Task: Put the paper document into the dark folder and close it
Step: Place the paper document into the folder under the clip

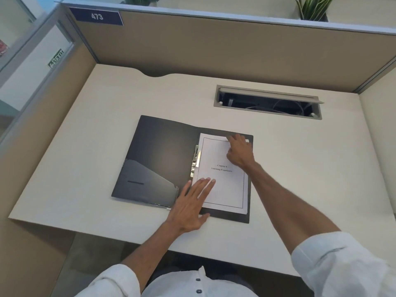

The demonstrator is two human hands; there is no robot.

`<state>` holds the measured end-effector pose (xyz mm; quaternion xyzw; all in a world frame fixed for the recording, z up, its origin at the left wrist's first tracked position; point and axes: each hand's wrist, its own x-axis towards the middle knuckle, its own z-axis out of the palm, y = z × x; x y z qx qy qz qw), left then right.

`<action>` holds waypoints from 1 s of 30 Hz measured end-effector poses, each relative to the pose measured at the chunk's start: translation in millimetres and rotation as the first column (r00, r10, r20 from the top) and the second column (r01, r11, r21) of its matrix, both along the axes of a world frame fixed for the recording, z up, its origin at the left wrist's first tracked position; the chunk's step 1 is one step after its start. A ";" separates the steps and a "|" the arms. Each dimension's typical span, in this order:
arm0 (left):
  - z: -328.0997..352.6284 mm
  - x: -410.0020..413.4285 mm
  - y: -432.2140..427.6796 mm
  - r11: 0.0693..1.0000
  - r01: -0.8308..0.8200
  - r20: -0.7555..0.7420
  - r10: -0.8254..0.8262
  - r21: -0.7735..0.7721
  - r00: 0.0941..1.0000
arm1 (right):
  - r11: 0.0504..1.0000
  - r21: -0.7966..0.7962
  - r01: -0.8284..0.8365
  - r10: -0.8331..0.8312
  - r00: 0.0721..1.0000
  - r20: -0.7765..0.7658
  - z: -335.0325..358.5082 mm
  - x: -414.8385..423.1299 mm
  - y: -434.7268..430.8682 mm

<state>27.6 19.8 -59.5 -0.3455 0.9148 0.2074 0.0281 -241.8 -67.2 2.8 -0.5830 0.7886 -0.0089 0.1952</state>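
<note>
Dark folder (158, 151): smooth, slightly sheened plastic-looking cover with a shiny metal clip (195, 161) at the spine. Paper document (225, 185): matt white printed sheets. Desk (85, 146): pale matt laminate with a faint wood grain, backed by a tan cloth-covered partition (214, 46) with a smooth metal-looking frame.

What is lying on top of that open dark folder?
A printed paper document lies on the right half of the dark folder, beside the metal clip. The left hand and right hand rest on it. Any sheets beneath the top page are hidden.
</note>
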 end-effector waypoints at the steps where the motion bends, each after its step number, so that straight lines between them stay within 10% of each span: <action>1: -0.9 -1.8 -0.6 1.000 -0.003 0.000 0.003 0.000 1.000 | 1.000 0.005 -0.017 0.017 1.000 -0.001 -0.9 1.2 -6.7; 30: -13.4 -9.6 -12.3 0.997 -0.063 -0.004 0.063 0.038 0.998 | 0.995 -0.016 -0.096 0.096 0.995 -0.006 -25.2 -5.9 -52.7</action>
